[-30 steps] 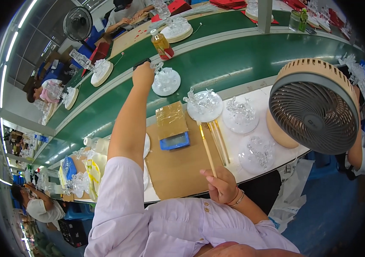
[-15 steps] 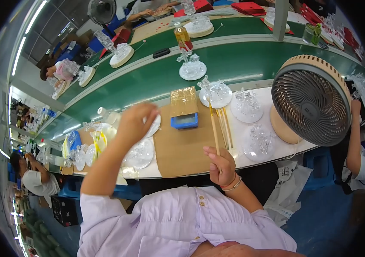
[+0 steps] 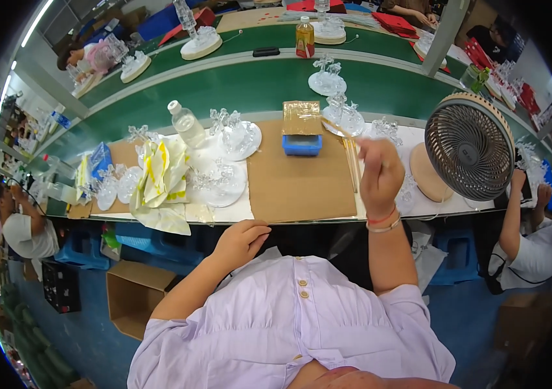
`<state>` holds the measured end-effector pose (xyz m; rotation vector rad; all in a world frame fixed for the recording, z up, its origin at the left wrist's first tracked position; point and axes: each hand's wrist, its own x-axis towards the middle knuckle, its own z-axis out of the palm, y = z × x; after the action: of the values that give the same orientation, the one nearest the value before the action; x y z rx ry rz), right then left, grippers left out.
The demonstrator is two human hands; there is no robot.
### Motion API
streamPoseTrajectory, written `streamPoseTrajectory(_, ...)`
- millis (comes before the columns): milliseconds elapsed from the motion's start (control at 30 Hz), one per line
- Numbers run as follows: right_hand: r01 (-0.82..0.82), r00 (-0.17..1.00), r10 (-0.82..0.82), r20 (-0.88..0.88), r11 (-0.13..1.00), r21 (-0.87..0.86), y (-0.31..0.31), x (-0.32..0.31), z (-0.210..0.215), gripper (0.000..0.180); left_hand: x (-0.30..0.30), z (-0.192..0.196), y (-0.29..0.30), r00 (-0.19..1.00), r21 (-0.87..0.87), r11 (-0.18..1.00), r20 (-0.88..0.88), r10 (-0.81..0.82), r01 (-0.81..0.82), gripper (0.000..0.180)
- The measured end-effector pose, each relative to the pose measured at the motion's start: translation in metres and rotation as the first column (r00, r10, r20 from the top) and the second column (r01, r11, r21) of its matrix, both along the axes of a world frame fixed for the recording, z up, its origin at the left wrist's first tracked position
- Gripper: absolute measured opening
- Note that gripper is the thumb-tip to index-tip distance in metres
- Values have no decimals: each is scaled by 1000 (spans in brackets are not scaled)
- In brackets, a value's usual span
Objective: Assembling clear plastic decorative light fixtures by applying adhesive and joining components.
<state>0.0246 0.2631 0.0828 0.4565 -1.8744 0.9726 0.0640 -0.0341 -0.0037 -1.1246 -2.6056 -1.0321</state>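
Note:
My right hand (image 3: 381, 175) is raised over the right part of the bench, its fingers closed round a slim paintbrush (image 3: 337, 128). The brush points away to the left, toward a clear plastic ornament on a round base (image 3: 347, 121). My left hand (image 3: 242, 241) is at the bench's front edge, fingers loosely curled together, with nothing showing in it. Between and beyond the hands lies a cardboard sheet (image 3: 302, 191). A small blue box (image 3: 302, 148) with a taped cardboard flap (image 3: 302, 117) stands on it. More thin brushes (image 3: 352, 165) lie at the sheet's right edge.
Several clear ornaments (image 3: 221, 185) stand left of the cardboard. A clear bottle (image 3: 186, 123) and crumpled yellow-and-white paper (image 3: 162, 175) are farther left. A fan (image 3: 470, 146) stands at the right. Behind runs a green belt (image 3: 250, 84). Co-workers sit on both sides.
My left hand has come down from over the left-hand ornaments to the bench's front edge. My right hand has moved up and right with the brush, now tilted leftward. The view has shifted.

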Motion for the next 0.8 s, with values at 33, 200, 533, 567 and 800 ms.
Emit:
streamPoseTrajectory(33, 13, 999, -11, 39, 999, -47, -7, -11, 8, 21, -1, -7, -2, 1000, 49, 999, 3, -7, 7, 15)
streamPoseTrajectory(200, 23, 934, 10, 357, 996, -89, -32, -79, 24, 26, -18, -32, 1, 999, 151, 988, -33, -14, 19, 16)
streamPoseTrajectory(533, 26, 910, -54, 412, 997, 75, -54, -138, -11, 26, -59, -66, 1, 989, 83, 992, -123, -86, 97, 29)
streamPoseTrajectory(567, 30, 902, -59, 427, 997, 74, -55, -140, -12, 26, -61, -70, 0, 981, 41, 994, -169, -95, 103, 30)
streamPoseTrajectory(800, 26, 898, -84, 432, 990, 138, -56, -146, -22, 22, -66, -78, -8, 953, -122, 977, -228, -199, 174, 28)
